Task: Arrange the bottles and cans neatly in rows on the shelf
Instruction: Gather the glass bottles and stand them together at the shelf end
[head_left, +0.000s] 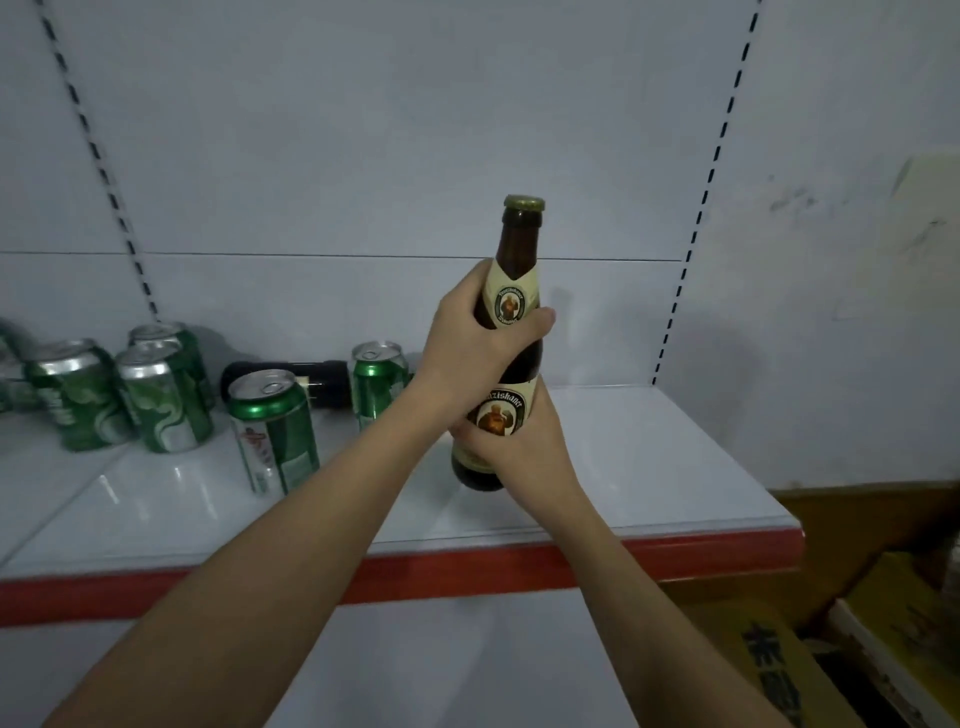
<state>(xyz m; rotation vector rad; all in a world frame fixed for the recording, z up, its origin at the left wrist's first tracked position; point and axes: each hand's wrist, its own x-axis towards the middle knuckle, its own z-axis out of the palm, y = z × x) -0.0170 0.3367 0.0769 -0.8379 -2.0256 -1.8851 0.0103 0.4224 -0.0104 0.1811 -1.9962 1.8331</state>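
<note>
A brown glass beer bottle (518, 244) with a gold cap and cream labels stands upright over the white shelf (649, 457), near its middle. My left hand (472, 332) grips its shoulder and neck label. My right hand (511, 434) grips its lower body around the main label. Whether its base touches the shelf I cannot tell. Several green cans stand scattered to the left: one (275, 431) nearest the front, one (376, 382) behind my left wrist, others (161, 397) farther left. A dark bottle (291, 376) lies on its side behind them.
The shelf has a red front strip (675, 561) and a white back panel with slotted uprights (691, 244). Cardboard boxes (831, 649) sit on the floor at lower right. Bare shelf surface stretches to the right of the held bottle.
</note>
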